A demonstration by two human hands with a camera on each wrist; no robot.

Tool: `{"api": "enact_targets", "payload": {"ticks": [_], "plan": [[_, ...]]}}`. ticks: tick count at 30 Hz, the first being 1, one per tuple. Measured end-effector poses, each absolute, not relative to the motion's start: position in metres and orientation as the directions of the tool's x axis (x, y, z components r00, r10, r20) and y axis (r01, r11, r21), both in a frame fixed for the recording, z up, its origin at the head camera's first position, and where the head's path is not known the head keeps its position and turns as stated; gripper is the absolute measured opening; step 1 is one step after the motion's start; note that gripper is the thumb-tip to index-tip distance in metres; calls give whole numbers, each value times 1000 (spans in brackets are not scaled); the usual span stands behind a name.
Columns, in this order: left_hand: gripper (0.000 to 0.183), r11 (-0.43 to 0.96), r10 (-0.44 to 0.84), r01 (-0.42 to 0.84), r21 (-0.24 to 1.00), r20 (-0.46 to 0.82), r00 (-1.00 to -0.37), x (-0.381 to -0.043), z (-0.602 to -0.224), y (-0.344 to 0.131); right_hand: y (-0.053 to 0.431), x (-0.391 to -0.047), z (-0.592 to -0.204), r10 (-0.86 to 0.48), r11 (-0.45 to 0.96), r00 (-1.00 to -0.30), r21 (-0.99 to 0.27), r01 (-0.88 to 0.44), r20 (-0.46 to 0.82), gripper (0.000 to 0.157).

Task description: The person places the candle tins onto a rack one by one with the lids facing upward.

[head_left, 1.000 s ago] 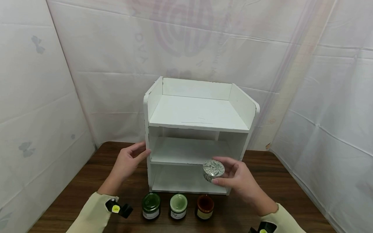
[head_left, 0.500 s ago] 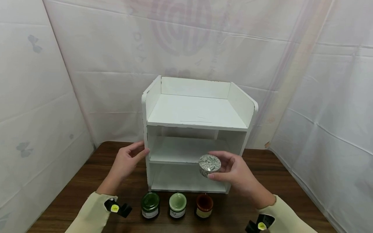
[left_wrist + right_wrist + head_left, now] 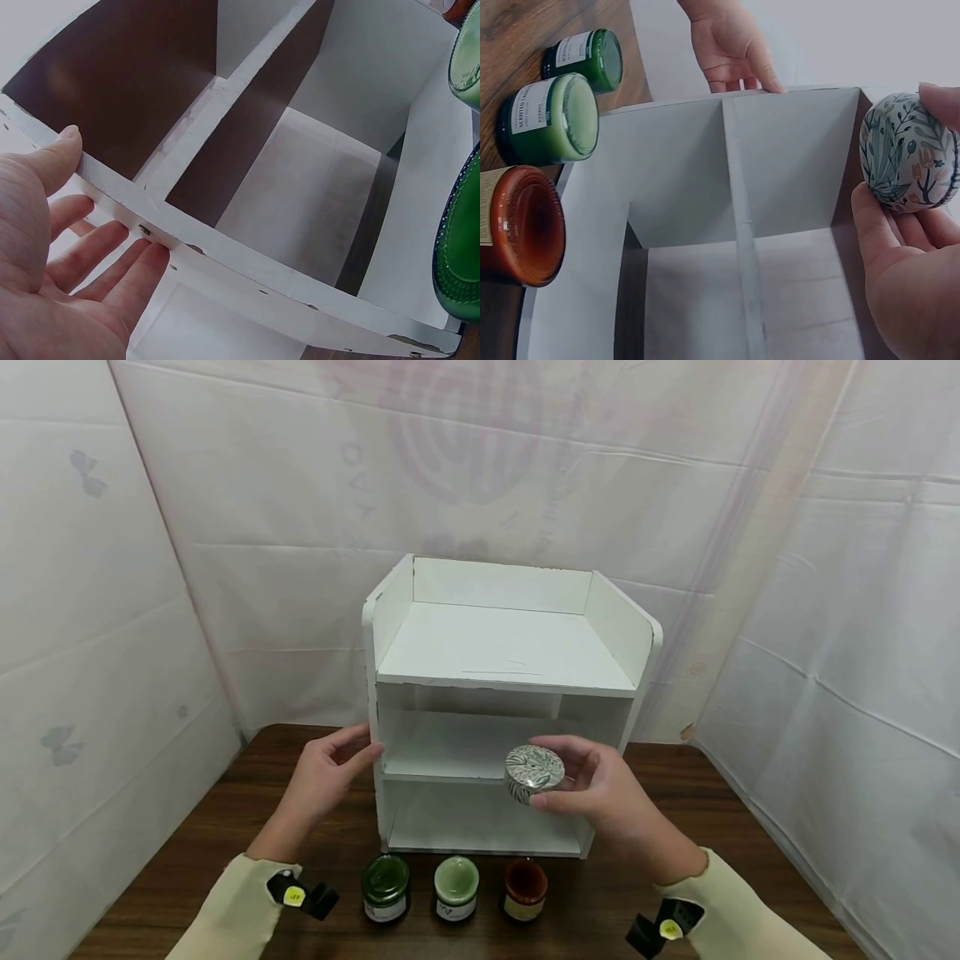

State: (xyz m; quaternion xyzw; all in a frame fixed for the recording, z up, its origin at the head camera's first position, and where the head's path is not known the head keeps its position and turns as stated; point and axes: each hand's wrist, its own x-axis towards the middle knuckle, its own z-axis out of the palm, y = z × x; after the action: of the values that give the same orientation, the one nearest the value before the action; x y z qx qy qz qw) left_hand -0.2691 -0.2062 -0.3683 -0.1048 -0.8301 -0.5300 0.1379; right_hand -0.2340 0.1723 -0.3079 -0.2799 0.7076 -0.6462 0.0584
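In the head view my right hand (image 3: 596,789) grips a small round lidded tin (image 3: 534,768) between thumb and fingers, in front of the middle shelf board. The right wrist view shows leaves and flowers printed on the tin (image 3: 907,154). My left hand (image 3: 330,772) holds the left side panel of a white shelf unit (image 3: 502,643). In the left wrist view its thumb lies over the panel's front edge (image 3: 247,251), with the fingertips against the outer face. Dark green (image 3: 386,881), light green (image 3: 457,885) and amber (image 3: 525,885) glass candle jars stand before the unit.
The unit has a walled top, a middle board (image 3: 465,743) and a bottom board (image 3: 483,827). It stands on a dark wooden table (image 3: 217,827). White printed cloth (image 3: 285,568) hangs behind and on both sides.
My right hand has carried the tin slightly up and to the left, nearer the middle shelf opening. My left hand keeps its place on the side panel, and the jars have not moved.
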Motion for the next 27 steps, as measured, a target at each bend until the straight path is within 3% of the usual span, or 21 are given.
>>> {"api": "enact_targets", "payload": {"ticks": [27], "plan": [[59,423,21,299,856,321,-947,-268,-368,-208,156,-236,-276,-481,65,-819,-919,-389,313,63]]}}
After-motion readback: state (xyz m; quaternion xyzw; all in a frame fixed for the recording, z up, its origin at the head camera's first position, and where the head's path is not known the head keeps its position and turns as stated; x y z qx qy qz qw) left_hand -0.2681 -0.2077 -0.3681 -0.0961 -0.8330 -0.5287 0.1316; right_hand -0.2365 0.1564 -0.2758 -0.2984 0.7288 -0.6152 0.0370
